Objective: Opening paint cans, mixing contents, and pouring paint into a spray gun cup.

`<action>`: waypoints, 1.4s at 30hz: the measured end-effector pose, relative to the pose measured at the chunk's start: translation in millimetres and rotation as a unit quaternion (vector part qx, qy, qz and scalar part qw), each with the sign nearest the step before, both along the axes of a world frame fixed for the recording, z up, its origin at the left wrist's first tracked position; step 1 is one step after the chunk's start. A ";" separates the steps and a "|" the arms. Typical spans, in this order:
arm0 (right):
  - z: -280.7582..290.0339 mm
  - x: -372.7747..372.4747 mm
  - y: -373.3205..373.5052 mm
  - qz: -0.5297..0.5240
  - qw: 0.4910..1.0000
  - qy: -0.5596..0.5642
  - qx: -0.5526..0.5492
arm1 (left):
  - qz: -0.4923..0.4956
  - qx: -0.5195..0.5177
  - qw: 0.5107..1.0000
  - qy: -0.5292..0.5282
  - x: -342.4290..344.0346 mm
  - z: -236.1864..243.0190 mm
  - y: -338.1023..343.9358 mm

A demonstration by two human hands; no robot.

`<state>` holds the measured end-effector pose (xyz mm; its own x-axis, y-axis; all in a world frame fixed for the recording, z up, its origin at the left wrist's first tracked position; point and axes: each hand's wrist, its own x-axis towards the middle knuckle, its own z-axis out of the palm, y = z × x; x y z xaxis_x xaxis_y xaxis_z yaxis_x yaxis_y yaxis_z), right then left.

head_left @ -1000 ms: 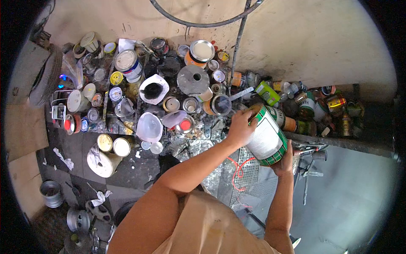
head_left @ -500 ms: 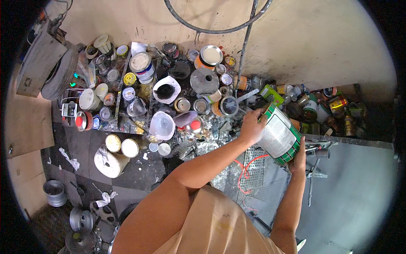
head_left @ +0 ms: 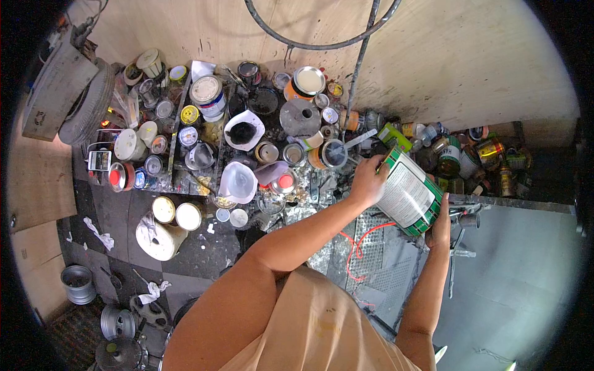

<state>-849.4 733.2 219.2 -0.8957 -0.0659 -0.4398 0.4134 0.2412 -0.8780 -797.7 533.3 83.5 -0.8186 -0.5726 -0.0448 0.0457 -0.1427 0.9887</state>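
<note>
Between my two hands is a green metal can (head_left: 406, 191), tilted, with a large white printed label facing up. My left hand (head_left: 370, 180) grips its upper left edge, with the fingers bent over the rim. Along the lower right side, my right hand (head_left: 439, 224) holds the can, its thumb pointing up and the other fingers hidden beneath. Just left of the can stands an orange tin (head_left: 334, 154) with a light flat stick (head_left: 360, 139) lying by its rim. A bright green box (head_left: 395, 136) lies right behind the can.
Paint tins, cups and a white plastic container (head_left: 238, 183) crowd the stained bench. Bottles and cans (head_left: 489, 151) fill a recess at right. A red cord (head_left: 357, 247) lies below my left forearm. A hose (head_left: 322, 47) hangs on the wall; wheel rims (head_left: 117, 322) stand lower left.
Both hands keep their hold on the green can, which has shifted very slightly. The rest of the scene stays in place, with a small shift of the view.
</note>
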 end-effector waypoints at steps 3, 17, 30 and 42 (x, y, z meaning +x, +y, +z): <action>-4.4 -2.6 5.9 0.004 1.000 0.009 0.005 | 0.006 0.005 1.000 0.000 -0.6 -4.2 1.9; -1.3 -14.6 3.5 0.011 1.000 -0.002 0.002 | 0.018 -0.013 1.000 0.022 -15.1 -20.1 4.9; -23.1 -45.9 29.5 0.072 0.991 0.111 0.019 | 0.026 0.018 0.998 0.048 -27.0 -19.4 6.6; -35.4 -33.4 37.0 0.079 0.995 0.037 0.049 | -0.018 -0.005 0.999 0.031 -32.7 -63.4 14.3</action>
